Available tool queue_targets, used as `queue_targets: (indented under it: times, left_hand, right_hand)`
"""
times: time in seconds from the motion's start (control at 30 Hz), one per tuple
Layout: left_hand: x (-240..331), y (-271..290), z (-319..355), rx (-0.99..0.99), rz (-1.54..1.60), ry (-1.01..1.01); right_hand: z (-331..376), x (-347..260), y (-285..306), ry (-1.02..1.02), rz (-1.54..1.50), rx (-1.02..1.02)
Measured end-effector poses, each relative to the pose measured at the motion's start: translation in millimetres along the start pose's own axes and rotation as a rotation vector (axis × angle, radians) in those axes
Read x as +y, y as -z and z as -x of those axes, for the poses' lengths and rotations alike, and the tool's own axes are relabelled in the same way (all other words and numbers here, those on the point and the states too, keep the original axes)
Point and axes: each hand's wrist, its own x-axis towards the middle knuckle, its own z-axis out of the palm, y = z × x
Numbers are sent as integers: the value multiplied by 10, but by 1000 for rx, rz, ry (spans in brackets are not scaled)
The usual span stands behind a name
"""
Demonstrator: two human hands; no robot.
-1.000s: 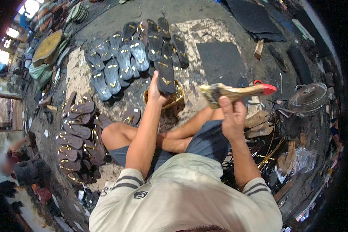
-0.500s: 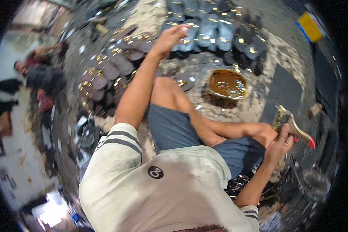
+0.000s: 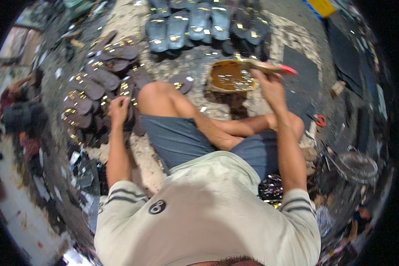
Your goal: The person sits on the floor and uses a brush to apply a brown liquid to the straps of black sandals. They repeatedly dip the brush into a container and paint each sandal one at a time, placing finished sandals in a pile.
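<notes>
My right hand (image 3: 271, 86) is closed round the wooden handle of a brush (image 3: 269, 67) with a red tip. The brush lies level over the far right rim of a tub (image 3: 212, 86) of brown, glossy liquid. My left hand (image 3: 119, 110) is down among dark brown sandals on the left, fingers curled at a sandal (image 3: 127, 85) with shiny gold-coloured pieces on its strap; the fingertips are partly hidden. More brown sandals (image 3: 86, 85) lie around that hand. A single sandal (image 3: 182, 82) rests beyond my left knee.
Rows of bluish-grey sandals (image 3: 177, 30) stand at the far side. Dark flat sheets (image 3: 299, 77) lie right of the tub. Red-handled scissors (image 3: 320, 120) and a wire strainer (image 3: 357, 166) are on the right. A yellow and blue object (image 3: 321, 6) is far right. Another person (image 3: 13, 95) is at far left.
My left hand has come back from the far grey sandals to the brown ones on the left. My right hand has carried the brush from beside my right knee to the tub. The view has shifted.
</notes>
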Motion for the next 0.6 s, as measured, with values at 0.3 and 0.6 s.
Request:
queue_targets:
  times: [0.3, 0.6]
  left_hand:
    - [377, 763, 832, 105, 842, 421]
    - [1767, 507, 1308, 51, 530, -185]
  right_hand:
    - [-163, -21, -576, 186, 630, -162]
    - [3, 335, 455, 329, 836, -96]
